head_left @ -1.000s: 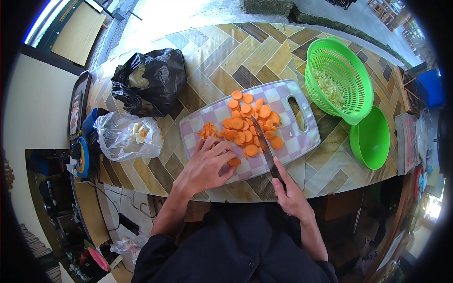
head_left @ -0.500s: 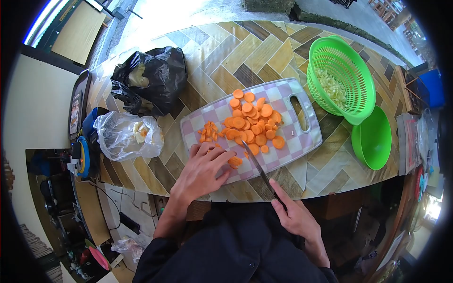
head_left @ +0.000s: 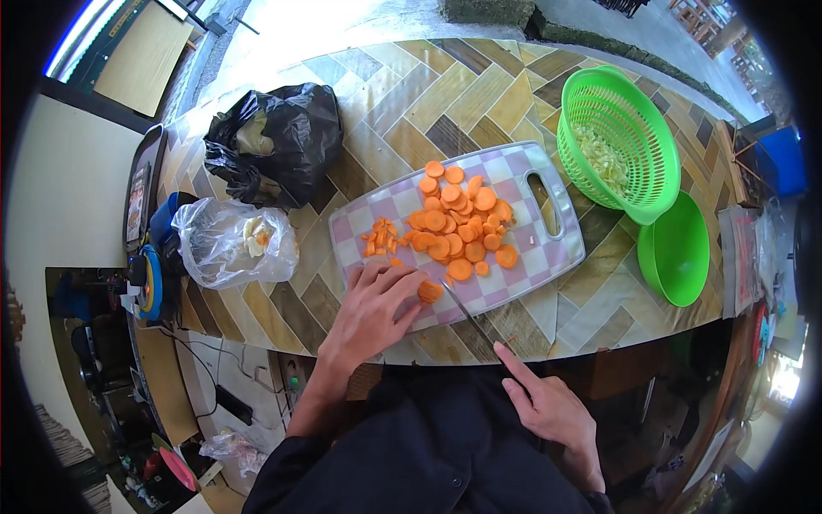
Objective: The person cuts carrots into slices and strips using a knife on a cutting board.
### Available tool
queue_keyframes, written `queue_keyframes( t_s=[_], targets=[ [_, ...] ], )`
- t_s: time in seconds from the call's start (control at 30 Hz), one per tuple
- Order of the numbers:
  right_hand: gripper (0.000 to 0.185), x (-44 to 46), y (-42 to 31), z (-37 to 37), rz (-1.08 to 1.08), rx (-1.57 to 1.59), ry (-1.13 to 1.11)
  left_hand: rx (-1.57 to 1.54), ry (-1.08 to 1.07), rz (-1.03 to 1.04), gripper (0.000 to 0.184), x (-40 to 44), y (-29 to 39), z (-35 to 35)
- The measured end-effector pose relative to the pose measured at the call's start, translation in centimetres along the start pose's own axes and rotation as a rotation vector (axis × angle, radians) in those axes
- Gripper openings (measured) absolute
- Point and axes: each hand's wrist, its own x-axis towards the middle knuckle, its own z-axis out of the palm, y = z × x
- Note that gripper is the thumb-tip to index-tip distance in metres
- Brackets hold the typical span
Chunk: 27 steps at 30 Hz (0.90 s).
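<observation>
A pink-and-white checkered cutting board lies on the table. My left hand rests on its near left part, fingers curled over carrot slices that show beside the fingertips. My right hand is closed on the handle of a knife; the blade points up-left, its tip beside those slices. Round carrot slices are heaped in the middle of the board. Small carrot sticks lie to their left, beyond my left hand.
A black plastic bag and a clear bag with pale pieces stand left. On the right are a green colander holding pale shredded pieces and a green bowl. A patterned table lies underneath.
The knife has moved from the slice heap down and left, and its tip is now near my left fingertips. My right hand has shifted down and to the right.
</observation>
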Motion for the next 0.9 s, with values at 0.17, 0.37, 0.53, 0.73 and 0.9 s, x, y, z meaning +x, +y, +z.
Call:
queue_keyframes(
  t_s=[0.17,0.37,0.53,0.73,0.9],
  targets=[
    [0.06,1.0,-0.2,-0.1,-0.031,-0.038,0.01,-0.004,-0.031,0.007,0.044,0.2,-0.1,0.2],
    [0.059,1.4,0.6,-0.1,-0.069,-0.043,0.01,0.007,-0.044,-0.008,0.045,0.4,0.0,0.1],
    [0.061,2.2,2.3,0.0,-0.182,0.114,0.149,0.009,-0.025,0.011,0.043,0.9,0.4,-0.2],
    [0.062,5.3,5.1,1.4,-0.147,0.498,0.333,0.004,-0.035,0.07,0.045,2.5,1.0,0.8],
    [0.062,7.3,5.8,2.8,-0.27,0.492,0.403,0.056,-0.018,0.055,0.05,3.1,1.2,1.9]
  ],
)
